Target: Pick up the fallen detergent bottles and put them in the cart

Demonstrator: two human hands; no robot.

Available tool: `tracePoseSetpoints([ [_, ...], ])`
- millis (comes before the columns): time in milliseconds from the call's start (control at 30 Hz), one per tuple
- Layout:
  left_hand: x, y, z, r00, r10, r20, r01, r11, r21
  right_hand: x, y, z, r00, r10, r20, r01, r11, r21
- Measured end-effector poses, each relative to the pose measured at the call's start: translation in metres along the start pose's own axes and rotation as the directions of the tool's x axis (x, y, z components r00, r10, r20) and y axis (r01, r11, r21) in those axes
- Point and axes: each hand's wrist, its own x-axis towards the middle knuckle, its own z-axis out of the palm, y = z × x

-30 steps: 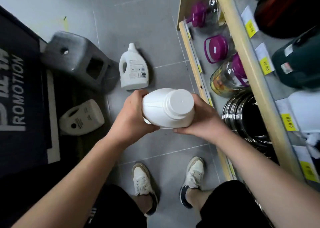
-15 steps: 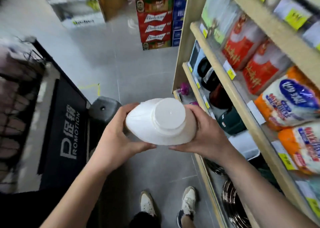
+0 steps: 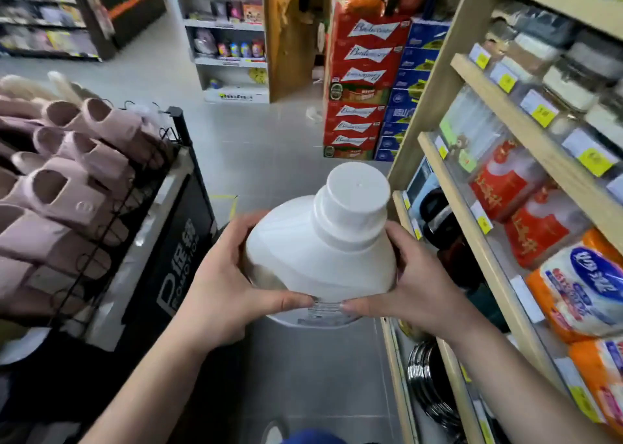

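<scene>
While both hands, left [image 3: 222, 295] and right [image 3: 416, 288], clasped the bottle [image 3: 320, 258], no cart showed; carrying step, judged.

"Budweiser" on red cartons [image 3: 362, 73], "PROMOTION" on black stand panel [image 3: 178, 268]

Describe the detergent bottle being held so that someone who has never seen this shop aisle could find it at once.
Start at the wooden shelving along the right of the aisle, then look just left of it, over the grey floor. There the left hand and right hand clasp the detergent bottle. It is plain white with a wide round cap, unlike the colourful packs nearby.
</scene>
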Motion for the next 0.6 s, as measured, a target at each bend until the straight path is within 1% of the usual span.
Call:
tracePoseSetpoints([
  [67, -0.012, 0.005, -0.012, 0.998, -0.016, -0.063, 0.018, 0.999, 0.033, 0.009, -0.004, 0.01, 0.998, -0.056, 0.037, 0.056, 0.998, -0.005],
  [167, -0.035, 0.014, -0.026, 0.983, -0.041, -0.179, 0.056, 0.996, 0.076, 0.023, -0.01, 0.025, 0.979, -0.145, 0.14, 0.148, 0.989, -0.01],
  [233, -0.054, 0.02, -0.031, 0.962, -0.057, -0.267, 0.085, 0.992, 0.095, 0.032, -0.013, 0.035, 0.957, -0.191, 0.22, 0.19, 0.981, 0.024],
  [300, -0.077, 0.028, -0.032, 0.927, -0.076, -0.368, 0.132, 0.983, 0.131, 0.037, -0.018, 0.046, 0.919, -0.248, 0.307, 0.236, 0.969, 0.075],
  [367, -0.103, 0.038, -0.03, 0.877, -0.089, -0.472, 0.187, 0.969, 0.164, 0.039, -0.024, 0.059, 0.874, -0.309, 0.375, 0.284, 0.951, 0.122],
  [467, -0.146, 0.053, -0.02, 0.778, -0.1, -0.62, 0.267, 0.947, 0.181, 0.031, -0.032, 0.08, 0.785, -0.393, 0.48, 0.332, 0.92, 0.21],
  [533, -0.177, 0.064, -0.01, 0.707, -0.115, -0.698, 0.32, 0.932, 0.17, 0.022, -0.035, 0.097, 0.705, -0.442, 0.555, 0.328, 0.897, 0.297],
  [600, -0.214, 0.076, 0.001, 0.621, -0.126, -0.774, 0.377, 0.913, 0.153, 0.008, -0.041, 0.116, 0.6, -0.485, 0.637, 0.32, 0.875, 0.364],
])
